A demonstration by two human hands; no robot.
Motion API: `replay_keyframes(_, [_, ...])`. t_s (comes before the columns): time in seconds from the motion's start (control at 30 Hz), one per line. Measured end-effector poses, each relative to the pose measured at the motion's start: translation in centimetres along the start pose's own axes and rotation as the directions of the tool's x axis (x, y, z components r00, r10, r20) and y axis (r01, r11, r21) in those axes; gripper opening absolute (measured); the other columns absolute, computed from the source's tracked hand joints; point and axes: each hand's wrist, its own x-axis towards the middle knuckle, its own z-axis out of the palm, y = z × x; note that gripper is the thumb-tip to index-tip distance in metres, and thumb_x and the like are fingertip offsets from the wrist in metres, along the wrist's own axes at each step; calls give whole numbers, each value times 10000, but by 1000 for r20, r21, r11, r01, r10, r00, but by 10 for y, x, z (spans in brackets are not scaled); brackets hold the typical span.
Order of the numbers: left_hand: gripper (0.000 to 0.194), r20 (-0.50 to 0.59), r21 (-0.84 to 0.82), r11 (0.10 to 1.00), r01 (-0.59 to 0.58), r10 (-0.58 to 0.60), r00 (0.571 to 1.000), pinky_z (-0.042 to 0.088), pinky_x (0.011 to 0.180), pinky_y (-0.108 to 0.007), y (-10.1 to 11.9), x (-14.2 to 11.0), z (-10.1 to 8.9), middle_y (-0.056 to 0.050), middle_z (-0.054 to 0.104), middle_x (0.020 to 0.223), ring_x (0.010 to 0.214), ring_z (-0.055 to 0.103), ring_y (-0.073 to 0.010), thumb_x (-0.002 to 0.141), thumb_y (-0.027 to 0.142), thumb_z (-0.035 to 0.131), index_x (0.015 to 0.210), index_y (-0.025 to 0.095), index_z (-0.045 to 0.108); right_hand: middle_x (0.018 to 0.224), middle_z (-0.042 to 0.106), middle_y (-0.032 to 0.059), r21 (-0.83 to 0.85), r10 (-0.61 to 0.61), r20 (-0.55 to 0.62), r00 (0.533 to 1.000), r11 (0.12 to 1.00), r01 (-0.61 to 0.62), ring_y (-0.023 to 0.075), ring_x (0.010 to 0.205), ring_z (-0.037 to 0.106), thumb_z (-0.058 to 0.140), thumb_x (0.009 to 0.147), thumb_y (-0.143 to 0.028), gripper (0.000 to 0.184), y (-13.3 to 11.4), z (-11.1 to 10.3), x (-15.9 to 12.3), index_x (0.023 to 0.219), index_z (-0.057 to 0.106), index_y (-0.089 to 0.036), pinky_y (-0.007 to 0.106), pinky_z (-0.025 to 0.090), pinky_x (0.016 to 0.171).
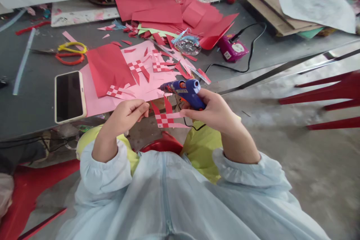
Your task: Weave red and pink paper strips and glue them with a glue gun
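My right hand (215,110) is wrapped round a blue hot glue gun (185,89), whose nozzle points left over the table edge. A woven red and pink paper fish (164,120) hangs just below the gun. One of its pink strips meets my right thumb, which seems to pinch it. My left hand (129,116) is closed, thumb against fingers, just left of the fish's red strips. What its fingertips hold, if anything, is too small to make out. More woven paper fish (137,66) lie on pink paper (95,95) in front of me.
A phone (69,97) and scissors (70,53) lie on the left of the grey table (17,114). Red paper sheets (157,11) and scraps are heaped at the back. A purple box with a black cable (233,48) and cardboard (270,7) are on the right.
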Motion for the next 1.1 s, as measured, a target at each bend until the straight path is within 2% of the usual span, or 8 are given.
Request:
replay_keyframes(0.17, [457, -203, -31, 1000, -4, -3, 979, 291, 491, -235, -3, -2, -2, 52, 406, 563, 499, 374, -96, 999, 563, 493, 725, 201, 543, 730, 707, -6, 44, 44, 1, 999, 998, -44, 140, 629, 610, 833, 623, -323, 336, 4, -1, -5, 870, 645, -195, 296, 507, 610])
replay_keyframes(0.27, [467, -413, -171, 985, -10, -62, 909, 239, 462, -231, -7, 1, -2, 65, 352, 548, 471, 312, -87, 952, 613, 563, 719, 211, 521, 732, 716, -5, 39, 61, -1, 998, 997, -61, 153, 637, 635, 837, 628, -320, 345, 6, 0, -6, 888, 642, -203, 302, 528, 616])
replay_keyframes(0.33, [477, -475, -275, 961, -29, -109, 873, 221, 445, -225, -9, 2, -2, 78, 322, 532, 448, 283, -80, 918, 643, 602, 721, 216, 519, 734, 719, -3, 37, 64, 4, 998, 997, -64, 157, 637, 645, 835, 628, -313, 342, 7, 0, -7, 889, 643, -203, 305, 537, 616])
replay_keyframes(0.43, [490, -386, -286, 958, -1, -114, 916, 271, 452, -217, -7, 1, -3, 60, 413, 554, 472, 353, -82, 887, 681, 631, 783, 204, 598, 726, 718, -1, 51, 67, 6, 998, 996, -68, 161, 628, 648, 844, 612, -309, 349, 6, 1, -6, 877, 642, -202, 303, 541, 596])
replay_keyframes(0.53, [546, -105, -224, 970, 91, -117, 988, 407, 517, -223, -4, -2, -2, 0, 602, 693, 563, 490, -100, 846, 724, 654, 896, 181, 676, 723, 715, 2, 50, 67, 6, 998, 997, -67, 152, 611, 633, 850, 615, -329, 337, 5, 3, -5, 843, 638, -198, 298, 537, 579])
replay_keyframes(0.67, [458, 125, -129, 976, 177, -161, 979, 472, 576, -239, -2, -4, 4, -9, 652, 762, 645, 569, -127, 803, 620, 749, 905, 178, 695, 721, 713, 3, 34, 65, 13, 998, 997, -65, 135, 590, 612, 845, 627, -333, 301, 3, 5, -3, 801, 645, -190, 292, 526, 574])
replay_keyframes(0.87, [289, 43, -23, 992, 120, -119, 992, 447, 582, -248, 2, -10, 8, -1, 661, 706, 645, 587, -136, 852, 454, 699, 759, 182, 672, 691, 704, -3, 57, 60, 32, 998, 996, -62, 113, 549, 564, 841, 603, -314, 274, -7, 11, 0, 760, 656, -187, 276, 480, 530])
replay_keyframes(1.1, [122, -105, 327, 943, -64, 104, 989, 489, 730, -266, -6, -38, -1, 4, 724, 861, 802, 666, -149, 938, 285, 654, 862, 206, 706, 684, 743, 40, 16, 52, 31, 998, 998, -53, 133, 559, 580, 791, 724, -411, 256, -12, 19, 10, 718, 665, -188, 278, 442, 525])
